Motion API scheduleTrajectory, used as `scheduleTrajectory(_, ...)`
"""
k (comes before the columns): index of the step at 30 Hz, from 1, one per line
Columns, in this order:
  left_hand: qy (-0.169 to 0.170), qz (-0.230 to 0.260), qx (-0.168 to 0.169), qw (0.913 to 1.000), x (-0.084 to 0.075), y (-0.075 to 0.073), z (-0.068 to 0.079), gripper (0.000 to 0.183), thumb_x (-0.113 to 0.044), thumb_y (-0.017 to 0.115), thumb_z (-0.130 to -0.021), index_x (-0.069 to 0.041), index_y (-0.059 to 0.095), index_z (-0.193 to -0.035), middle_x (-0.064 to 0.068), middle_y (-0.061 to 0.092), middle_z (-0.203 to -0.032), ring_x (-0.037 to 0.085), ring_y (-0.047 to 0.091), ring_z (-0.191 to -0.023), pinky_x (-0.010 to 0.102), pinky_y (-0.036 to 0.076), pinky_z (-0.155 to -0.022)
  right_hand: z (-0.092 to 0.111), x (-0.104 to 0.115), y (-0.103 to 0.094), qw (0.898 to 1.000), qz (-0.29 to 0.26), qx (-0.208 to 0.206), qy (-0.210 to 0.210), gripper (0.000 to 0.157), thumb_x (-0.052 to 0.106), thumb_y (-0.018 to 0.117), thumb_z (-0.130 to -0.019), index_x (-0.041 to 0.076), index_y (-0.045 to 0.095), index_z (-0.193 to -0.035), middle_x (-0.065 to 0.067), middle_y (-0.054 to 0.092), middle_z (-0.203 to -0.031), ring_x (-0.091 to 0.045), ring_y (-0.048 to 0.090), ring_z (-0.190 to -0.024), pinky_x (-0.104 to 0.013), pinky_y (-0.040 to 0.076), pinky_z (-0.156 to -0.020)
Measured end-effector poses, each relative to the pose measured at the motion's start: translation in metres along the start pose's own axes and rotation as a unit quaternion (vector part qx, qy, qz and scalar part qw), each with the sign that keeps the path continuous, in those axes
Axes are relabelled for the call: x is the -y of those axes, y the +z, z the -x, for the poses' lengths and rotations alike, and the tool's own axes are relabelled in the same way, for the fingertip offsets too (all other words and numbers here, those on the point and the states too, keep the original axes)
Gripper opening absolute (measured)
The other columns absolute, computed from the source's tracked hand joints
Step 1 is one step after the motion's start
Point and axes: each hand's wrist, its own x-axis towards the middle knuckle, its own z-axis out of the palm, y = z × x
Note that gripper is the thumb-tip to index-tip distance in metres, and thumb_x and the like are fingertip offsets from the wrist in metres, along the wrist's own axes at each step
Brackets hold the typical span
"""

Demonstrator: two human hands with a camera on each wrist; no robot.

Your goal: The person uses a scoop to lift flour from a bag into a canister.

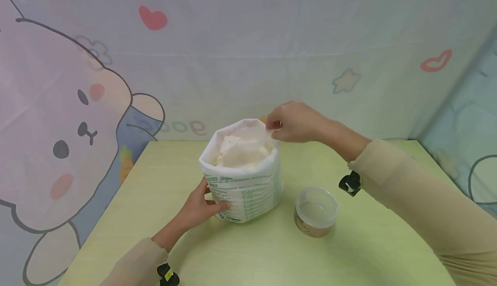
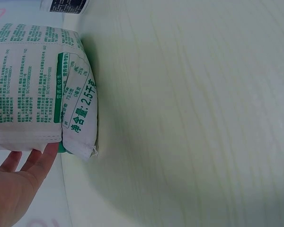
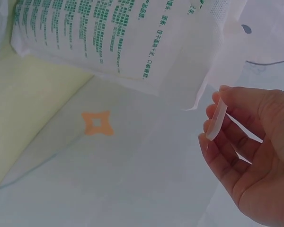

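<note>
A white bag of flour (image 1: 244, 195) with green print stands on the table, its top folded outward and pale flour (image 1: 242, 152) showing inside. My left hand (image 1: 199, 208) grips its lower left side, thumb across the front; in the left wrist view, the fingers (image 2: 35, 163) lie against the bag. At the right of the bag's mouth is my right hand (image 1: 295, 122). Between thumb and fingers it pinches a thin, translucent white strip (image 3: 217, 118); I cannot tell what it belongs to. A clear round plastic tub (image 1: 316, 212) stands just right of the bag.
The light wooden table (image 1: 240, 260) reaches back to a cloth backdrop (image 1: 240, 27) printed with a cartoon animal, hearts and stars. Another patterned cloth (image 1: 473, 139) hangs along the right side.
</note>
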Motion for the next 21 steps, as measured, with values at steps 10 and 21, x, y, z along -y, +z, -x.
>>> scheduleTrajectory(10,0.005,-0.005,0.001,1.0000,0.002,0.000,-0.001,0.072,-0.017,0.076,-0.077,-0.036,0.033,-0.132,0.000,0.051,-0.121,0.028,0.053,-0.110,0.033,0.055,-0.079,0.006,-0.010,0.000,1.000,-0.009,-0.016,-0.004,0.009,0.012,0.061,-0.081,0.014,0.069,-0.085,0.003,0.065,-0.081,-0.015,0.057,-0.076,-0.032,0.048,-0.072)
scheduleTrajectory(21,0.004,-0.007,-0.001,1.0000,0.000,-0.001,0.000,0.075,-0.018,0.077,-0.076,-0.038,0.031,-0.132,-0.002,0.050,-0.122,0.026,0.053,-0.110,0.033,0.055,-0.079,0.012,-0.021,-0.001,1.000,-0.017,-0.024,0.003,0.009,0.012,0.062,-0.082,0.012,0.069,-0.087,0.002,0.065,-0.081,-0.015,0.057,-0.076,-0.032,0.049,-0.072)
